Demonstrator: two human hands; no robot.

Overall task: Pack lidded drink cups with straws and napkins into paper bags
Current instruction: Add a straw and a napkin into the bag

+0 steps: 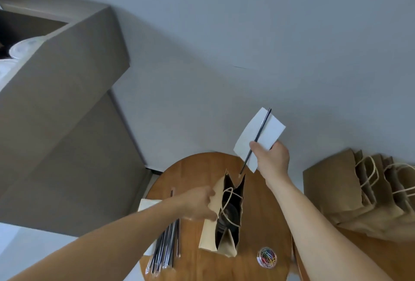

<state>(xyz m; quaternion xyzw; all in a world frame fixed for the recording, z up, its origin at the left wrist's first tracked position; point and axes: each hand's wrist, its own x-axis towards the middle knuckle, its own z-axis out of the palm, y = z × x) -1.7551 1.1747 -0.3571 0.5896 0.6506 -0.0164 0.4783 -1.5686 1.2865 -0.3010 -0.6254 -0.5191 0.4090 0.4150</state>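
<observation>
An open brown paper bag (207, 233) stands on the round wooden table (258, 220). Inside it I see the dark lid of a drink cup (229, 215). My left hand (197, 205) pinches the bag's left rim and holds the mouth open. Above and behind the bag, my right hand (272, 157) grips a white napkin (269, 132) together with a dark straw (261, 130), whose lower tip points down toward the bag's opening. A bundle of wrapped straws (166, 247) lies on the table to the left, beside a pile of napkins (146, 205) partly hidden by my left arm.
A stack of flat paper bags (350, 193) with twine handles lies on a second surface at the right. A small clear tub of coloured paper clips (266, 256) sits near the table's front. A large cardboard box (67, 92) with white lids inside stands at the left.
</observation>
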